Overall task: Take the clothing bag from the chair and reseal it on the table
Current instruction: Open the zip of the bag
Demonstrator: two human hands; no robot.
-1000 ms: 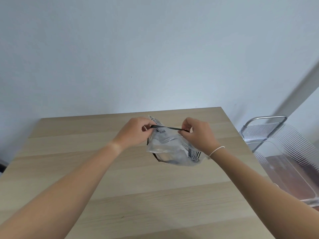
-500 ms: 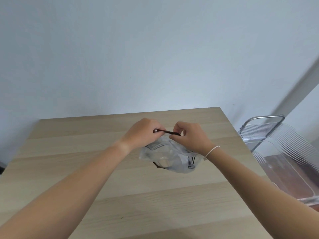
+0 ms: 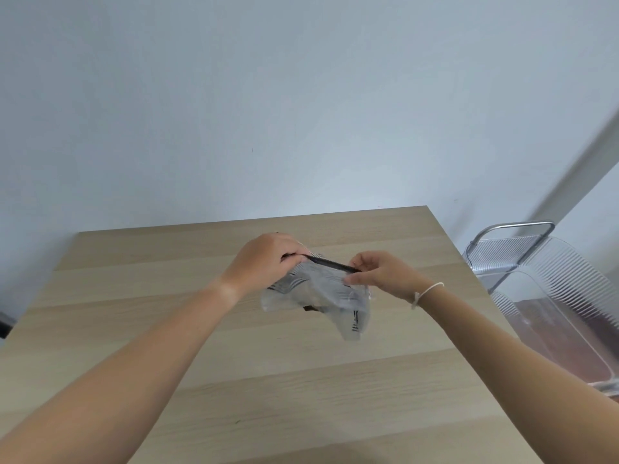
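Where the pale wooden table (image 3: 234,380) fills the lower part of the view, a clear plastic clothing bag (image 3: 321,296) is held just above its far middle. Inside the bag something folded, pale with dark stripes, can be made out; what garment it is cannot be told. A dark closure strip (image 3: 331,263) runs along the bag's top edge, stretched between the two hands. Its left end is pinched by the left hand (image 3: 268,259), whose fingers are curled over it. Its right end is pinched by the right hand (image 3: 382,274) between thumb and fingertips, the other fingers bent loosely. The body of the bag sags below and between the hands, its lower corner hanging toward the right wrist, where a thin white band (image 3: 427,291) is worn. Whether the bag touches the tabletop cannot be told. To the right of the table, apart from it, a transparent ribbed chair (image 3: 552,279) with a metal frame is seen.
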